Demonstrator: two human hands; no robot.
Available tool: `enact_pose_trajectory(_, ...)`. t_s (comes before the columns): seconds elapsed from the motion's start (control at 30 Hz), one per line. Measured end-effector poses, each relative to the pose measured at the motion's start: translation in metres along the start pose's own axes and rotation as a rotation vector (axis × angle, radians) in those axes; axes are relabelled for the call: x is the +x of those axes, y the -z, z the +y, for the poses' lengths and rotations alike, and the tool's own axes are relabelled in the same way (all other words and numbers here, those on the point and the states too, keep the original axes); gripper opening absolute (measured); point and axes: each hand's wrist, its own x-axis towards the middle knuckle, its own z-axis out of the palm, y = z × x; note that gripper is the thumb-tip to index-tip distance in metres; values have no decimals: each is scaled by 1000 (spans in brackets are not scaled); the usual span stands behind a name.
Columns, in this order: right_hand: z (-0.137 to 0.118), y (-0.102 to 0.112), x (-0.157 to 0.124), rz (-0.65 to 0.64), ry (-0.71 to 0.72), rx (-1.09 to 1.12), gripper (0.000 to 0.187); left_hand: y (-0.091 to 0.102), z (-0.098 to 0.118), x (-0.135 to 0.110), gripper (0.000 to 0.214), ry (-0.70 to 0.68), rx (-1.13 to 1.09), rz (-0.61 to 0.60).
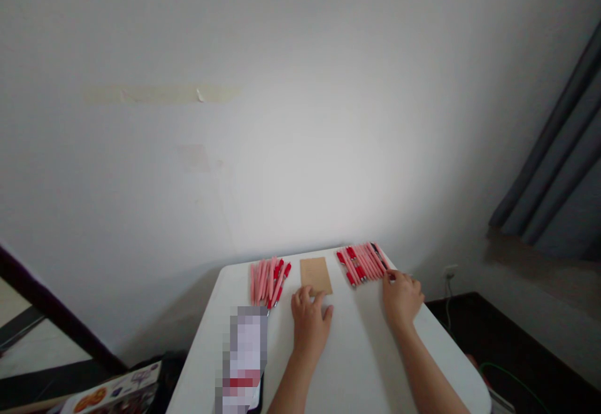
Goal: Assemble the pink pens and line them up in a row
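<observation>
My left hand [310, 321] rests on the white table with its thumb apart from the fingers. Its fingertips touch the near edge of a flat piece of brown kraft paper [316, 275]. To the right, pink and red pens [362, 262] lie side by side in a slanted row, with a dark one among them. My right hand [402, 298] is at the right end of that row, its fingertips pinched on the near end of the outermost pink pen. Left of the paper lies a looser group of pink and red pens [269, 281], some overlapping.
A blurred-out phone-like object [244, 357] lies on the table [354, 364] at the near left. The wall [300, 119] stands right behind the table. A grey curtain [554, 176] and a socket with a cable [451, 271] are at right; a printed box [117, 392] sits low at left.
</observation>
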Motion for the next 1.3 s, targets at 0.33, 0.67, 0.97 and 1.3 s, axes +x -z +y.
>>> enact_pose_trajectory(0.33, 2, -8, -2, 120, 140, 81, 24, -5, -4, 0, 28, -31, 11, 56)
enact_pose_trajectory(0.67, -21, -12, -23, -158, 819, 566, 22, -4, -12, 4, 26, -77, 91, 154)
enact_pose_trajectory(0.97, -35, 3, -39, -388, 951, 552, 19, 7, -10, 6, 24, -50, 140, 137)
enact_pose_trajectory(1.3, -35, 7, -37, -416, 930, 559, 21, 34, -11, 9, 27, 97, 451, 272)
